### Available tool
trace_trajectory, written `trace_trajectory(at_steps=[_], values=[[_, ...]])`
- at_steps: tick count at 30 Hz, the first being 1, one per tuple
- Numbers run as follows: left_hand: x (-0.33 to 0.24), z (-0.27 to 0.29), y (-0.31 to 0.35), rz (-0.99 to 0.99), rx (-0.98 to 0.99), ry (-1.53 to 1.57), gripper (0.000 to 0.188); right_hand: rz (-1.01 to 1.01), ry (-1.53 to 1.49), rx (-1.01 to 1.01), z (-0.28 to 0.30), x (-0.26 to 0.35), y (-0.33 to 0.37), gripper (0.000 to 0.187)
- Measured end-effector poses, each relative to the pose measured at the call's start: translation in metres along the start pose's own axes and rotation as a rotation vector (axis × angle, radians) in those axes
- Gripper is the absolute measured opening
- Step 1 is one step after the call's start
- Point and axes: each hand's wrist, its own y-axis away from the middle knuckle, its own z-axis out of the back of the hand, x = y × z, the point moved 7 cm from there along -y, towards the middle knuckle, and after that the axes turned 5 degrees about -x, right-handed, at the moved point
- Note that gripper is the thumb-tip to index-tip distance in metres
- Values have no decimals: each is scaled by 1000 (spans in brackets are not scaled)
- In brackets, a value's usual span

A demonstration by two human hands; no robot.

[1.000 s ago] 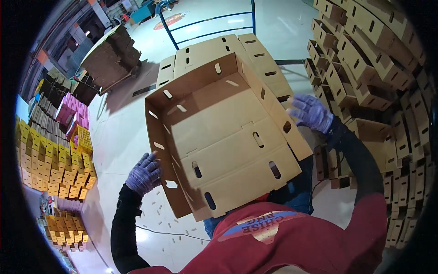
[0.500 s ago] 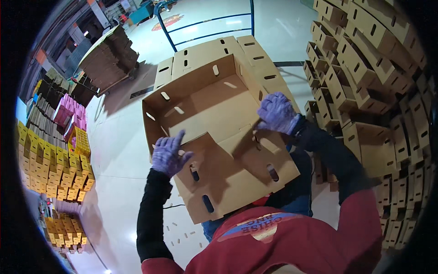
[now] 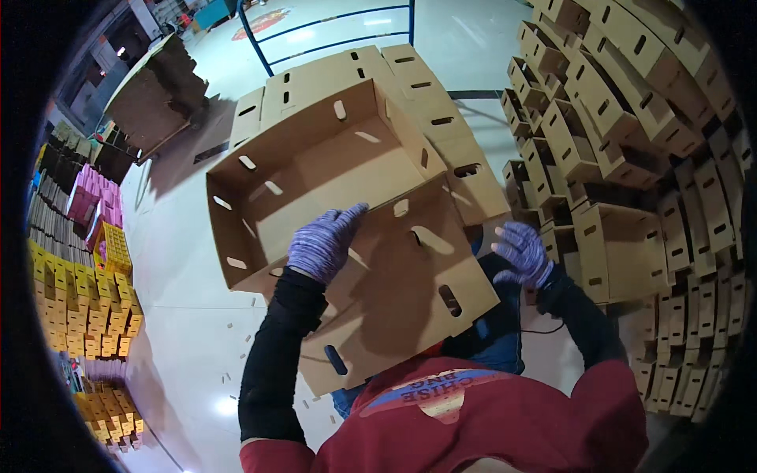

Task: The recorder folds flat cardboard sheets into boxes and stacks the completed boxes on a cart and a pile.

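A brown cardboard box with hand slots lies before me, three walls upright. Its near side is a broad slotted panel that slopes down toward my lap. My left hand, in a purple knit glove, rests at the box's near edge, fingers stretched out to the right; its thumb is hidden. Off the panel's right side, my right hand, gloved alike, hangs in the air with fingers apart and nothing in it. Beneath the box lie flat slotted cardboard sheets.
Formed brown boxes are stacked high on the right. A blue metal rail stands behind the sheets. At the left are yellow boxes, a yellow crate and a cart of stacked cardboard. Small scraps litter the floor.
My right hand has left the box's near right corner and moved down and right, off the cardboard. My left hand has slid rightward along the near edge. The near panel now meets the right wall.
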Motion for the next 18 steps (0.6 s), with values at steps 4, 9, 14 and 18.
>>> trace_trajectory(at_steps=[4, 9, 14, 18], values=[[8, 0, 0, 36, 19, 89, 27, -51, -110, 20, -17, 15, 12, 55], [7, 5, 5, 19, 46, 199, 26, -98, -178, -217, 15, 25, -11, 49], [19, -23, -2, 107, 251, 580, 34, -148, -112, -477, 55, 0, -85, 58], [27, -41, -8, 909, 481, 1554, 16, -93, -238, -299, 19, -43, -156, 60]])
